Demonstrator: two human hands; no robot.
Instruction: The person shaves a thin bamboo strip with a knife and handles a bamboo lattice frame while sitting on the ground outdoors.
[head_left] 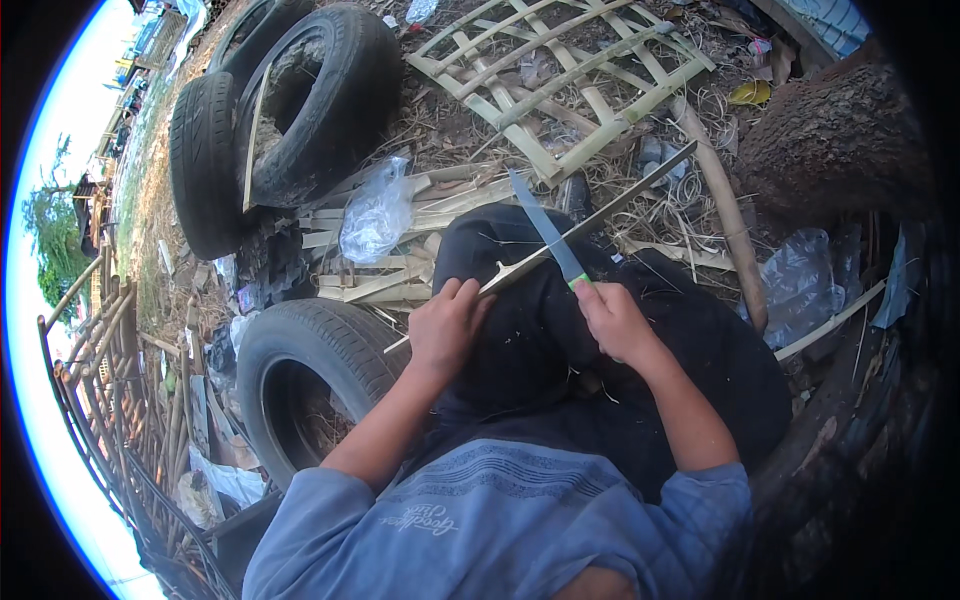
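My left hand (446,325) is closed around a long, thin bamboo strip (618,205) that slants up to the right over my dark trousers. A short end of the strip sticks out below that hand, and a small pale sliver stands up from it just past the fingers. In my right hand (615,318) is a knife (545,224) with a green handle, its blade pointing up and to the left. The blade crosses the strip a little beyond my knees; whether it cuts in or only touches, I cannot tell.
A woven bamboo lattice (560,75) lies on the littered ground ahead. Old tyres (330,110) lean together at the far left, and another tyre (320,370) rests by my left arm. A clear plastic bag (375,215) sits on split bamboo. A tree trunk (845,130) and wooden pole (722,210) stand right.
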